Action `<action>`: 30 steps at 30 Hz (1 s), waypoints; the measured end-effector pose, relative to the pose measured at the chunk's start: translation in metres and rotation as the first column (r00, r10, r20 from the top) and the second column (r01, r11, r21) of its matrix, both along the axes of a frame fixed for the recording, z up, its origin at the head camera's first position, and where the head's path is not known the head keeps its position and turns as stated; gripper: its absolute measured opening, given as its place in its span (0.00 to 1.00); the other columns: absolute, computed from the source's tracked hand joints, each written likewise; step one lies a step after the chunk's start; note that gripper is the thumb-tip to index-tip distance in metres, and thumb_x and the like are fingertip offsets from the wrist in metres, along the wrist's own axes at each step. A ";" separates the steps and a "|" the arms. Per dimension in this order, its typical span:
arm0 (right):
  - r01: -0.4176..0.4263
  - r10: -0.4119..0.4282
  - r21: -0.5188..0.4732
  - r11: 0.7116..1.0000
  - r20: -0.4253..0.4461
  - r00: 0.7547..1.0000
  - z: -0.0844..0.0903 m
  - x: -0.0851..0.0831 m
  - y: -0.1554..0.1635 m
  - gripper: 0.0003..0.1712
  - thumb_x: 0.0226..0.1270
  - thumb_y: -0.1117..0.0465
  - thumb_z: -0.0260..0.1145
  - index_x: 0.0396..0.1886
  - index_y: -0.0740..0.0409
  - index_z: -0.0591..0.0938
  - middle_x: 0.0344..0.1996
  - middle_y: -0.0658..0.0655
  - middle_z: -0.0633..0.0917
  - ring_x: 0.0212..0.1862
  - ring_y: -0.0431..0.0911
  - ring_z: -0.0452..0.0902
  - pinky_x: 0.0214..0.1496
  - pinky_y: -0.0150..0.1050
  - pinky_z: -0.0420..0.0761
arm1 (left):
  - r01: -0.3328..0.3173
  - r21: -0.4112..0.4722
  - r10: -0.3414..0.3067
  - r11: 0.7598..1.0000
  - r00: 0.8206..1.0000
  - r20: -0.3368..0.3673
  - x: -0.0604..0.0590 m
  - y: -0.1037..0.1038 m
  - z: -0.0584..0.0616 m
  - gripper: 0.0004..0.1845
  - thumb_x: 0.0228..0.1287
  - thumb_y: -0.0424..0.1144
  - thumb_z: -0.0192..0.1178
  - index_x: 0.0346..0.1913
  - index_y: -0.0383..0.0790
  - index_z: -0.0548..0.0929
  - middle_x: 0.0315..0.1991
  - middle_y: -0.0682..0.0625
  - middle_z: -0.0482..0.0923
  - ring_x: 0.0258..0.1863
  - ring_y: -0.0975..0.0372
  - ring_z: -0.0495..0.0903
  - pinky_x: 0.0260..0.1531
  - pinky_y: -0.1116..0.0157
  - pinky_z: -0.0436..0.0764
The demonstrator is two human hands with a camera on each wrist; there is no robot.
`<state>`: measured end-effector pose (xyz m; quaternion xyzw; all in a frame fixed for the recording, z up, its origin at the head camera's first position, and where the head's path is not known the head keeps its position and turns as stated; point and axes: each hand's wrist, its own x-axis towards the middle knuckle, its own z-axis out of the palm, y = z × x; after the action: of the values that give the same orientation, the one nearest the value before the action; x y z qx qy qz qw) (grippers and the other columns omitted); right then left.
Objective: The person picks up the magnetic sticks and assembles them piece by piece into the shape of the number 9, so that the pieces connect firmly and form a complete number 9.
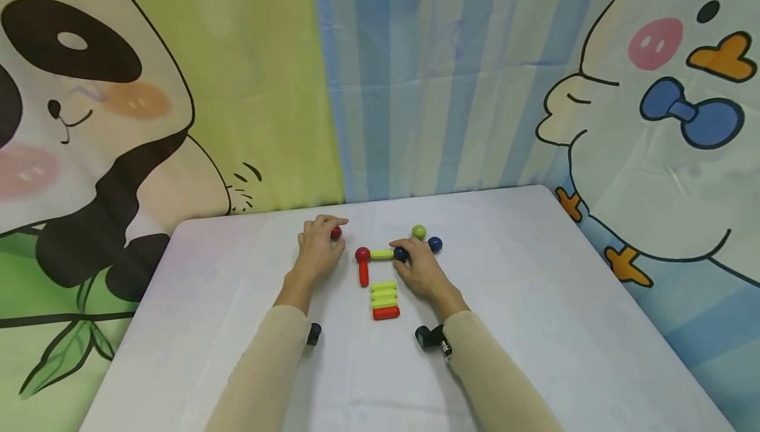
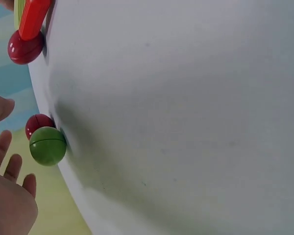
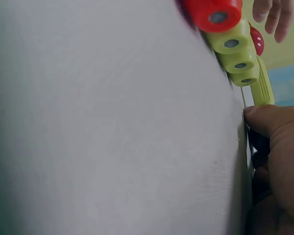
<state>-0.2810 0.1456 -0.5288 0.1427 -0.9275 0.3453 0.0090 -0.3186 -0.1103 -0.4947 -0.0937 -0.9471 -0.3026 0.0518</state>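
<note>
Head view: two hands build with magnetic rods and balls on a white worktop.

Right hand (image 1: 423,268) pinches a dark blue ball (image 1: 400,254) at the end of a yellow-green rod (image 1: 382,254), thumb and fingers curled round it. The rod's other end meets a red ball (image 1: 362,254), from which a red rod (image 1: 363,274) runs toward the person. Left hand (image 1: 317,252) curls its fingertips over a second red ball (image 1: 336,233), just left of the frame. Beyond the right hand lie a green ball (image 1: 419,231) and another blue ball (image 1: 435,244). Nearer the person sit three yellow-green rods (image 1: 384,293) and one red rod (image 1: 386,313), side by side and touching. The pieces look like hard, smooth, light plastic; balls would roll, so a fingertip pinch across the middle seems best, and rods are best held mid-length.
</note>
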 end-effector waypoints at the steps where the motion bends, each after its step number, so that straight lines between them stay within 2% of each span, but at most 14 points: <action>1: -0.001 0.001 -0.003 1.000 -0.008 1.000 0.000 0.000 0.000 0.24 0.73 0.60 0.67 0.67 0.48 0.78 0.64 0.57 0.78 0.68 0.57 0.70 0.73 0.53 0.68 | -0.010 -0.007 0.010 1.000 1.000 0.011 -0.001 0.000 0.001 0.23 0.70 0.37 0.62 0.67 0.53 0.79 0.67 0.46 0.71 0.65 0.45 0.64 0.60 0.45 0.63; 9: 0.003 -0.003 0.006 1.000 -0.005 1.000 -0.002 -0.002 -0.005 0.24 0.76 0.58 0.65 0.69 0.46 0.77 0.66 0.56 0.78 0.68 0.56 0.70 0.73 0.52 0.69 | -0.089 -0.034 0.093 0.995 0.987 0.132 -0.010 -0.006 0.003 0.25 0.71 0.37 0.60 0.69 0.54 0.76 0.73 0.44 0.66 0.72 0.41 0.56 0.63 0.39 0.57; 16: 0.013 -0.012 0.018 1.000 -0.013 1.000 -0.004 0.000 -0.006 0.24 0.76 0.57 0.65 0.69 0.44 0.77 0.66 0.55 0.78 0.68 0.56 0.70 0.73 0.51 0.69 | -0.081 -0.060 0.090 0.995 0.978 0.187 -0.012 -0.002 0.000 0.26 0.72 0.38 0.57 0.71 0.55 0.74 0.71 0.40 0.67 0.70 0.40 0.58 0.61 0.39 0.58; 21: 0.020 -0.019 0.018 1.000 -0.031 0.999 -0.004 0.002 -0.006 0.24 0.75 0.59 0.66 0.68 0.47 0.77 0.65 0.56 0.79 0.67 0.56 0.71 0.72 0.52 0.70 | -0.071 -0.069 0.085 0.995 0.970 0.227 -0.013 -0.002 -0.003 0.25 0.75 0.38 0.56 0.72 0.55 0.73 0.68 0.37 0.69 0.67 0.39 0.61 0.60 0.39 0.59; 26: 0.004 -0.004 0.021 1.000 -0.033 0.999 -0.007 0.000 -0.007 0.24 0.76 0.58 0.65 0.69 0.47 0.77 0.65 0.56 0.78 0.66 0.57 0.71 0.71 0.52 0.70 | -0.089 -0.053 0.097 0.995 0.975 0.201 -0.012 -0.007 -0.002 0.23 0.75 0.38 0.57 0.70 0.53 0.75 0.64 0.37 0.73 0.66 0.40 0.62 0.59 0.39 0.59; 30: 0.027 -0.026 0.048 0.999 -0.017 1.000 -0.007 -0.001 -0.001 0.24 0.76 0.57 0.65 0.69 0.46 0.77 0.65 0.55 0.78 0.66 0.56 0.71 0.72 0.51 0.70 | -0.060 0.005 0.059 0.998 0.988 0.140 -0.012 -0.002 0.002 0.22 0.75 0.39 0.59 0.69 0.52 0.77 0.61 0.39 0.76 0.66 0.41 0.62 0.57 0.40 0.58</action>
<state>-0.2817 0.1441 -0.5359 0.1335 -0.9372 0.3217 0.0179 -0.3306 -0.1120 -0.4928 -0.0436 -0.9493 -0.3113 -0.0051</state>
